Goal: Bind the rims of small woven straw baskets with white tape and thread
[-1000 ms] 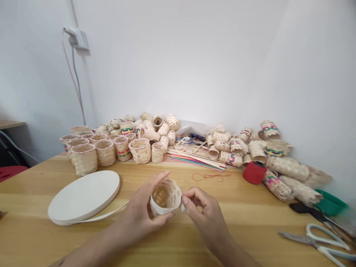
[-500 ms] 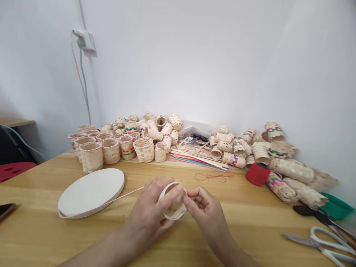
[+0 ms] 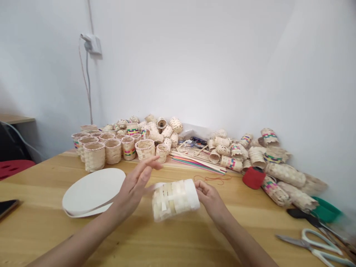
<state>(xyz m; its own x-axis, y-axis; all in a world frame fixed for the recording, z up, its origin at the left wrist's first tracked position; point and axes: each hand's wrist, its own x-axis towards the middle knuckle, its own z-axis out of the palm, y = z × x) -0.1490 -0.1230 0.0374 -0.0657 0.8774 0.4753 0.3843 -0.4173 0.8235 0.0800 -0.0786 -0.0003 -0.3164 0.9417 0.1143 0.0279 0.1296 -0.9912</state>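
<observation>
A small woven basket [image 3: 176, 200] of pale strips lies on its side in the air above the table, its smooth white rim band facing right. My right hand [image 3: 210, 196] pinches this rim, the fingertips partly hidden behind it. My left hand [image 3: 137, 185] is off the basket, to its left, with fingers stretched out and apart. A blurred pale strip [image 3: 151, 188] shows between the left hand and the basket. Left of that hand, a flat white coil of strip [image 3: 93, 189] rests on the table, a loose turn at its front edge.
Several finished woven baskets [image 3: 94, 157] stand at the back left, with a pile of others [image 3: 233, 152] along the wall. Coloured strips [image 3: 198, 163] and red thread [image 3: 213, 179] lie mid-back. At right are scissors [image 3: 308, 243], a red object [image 3: 253, 178] and a green container [image 3: 326, 209]; a phone [image 3: 8, 208] is far left.
My left hand has let go of the basket and moved left and up, its fingers opening. The basket has turned from mouth-up onto its side, still held by my right hand.
</observation>
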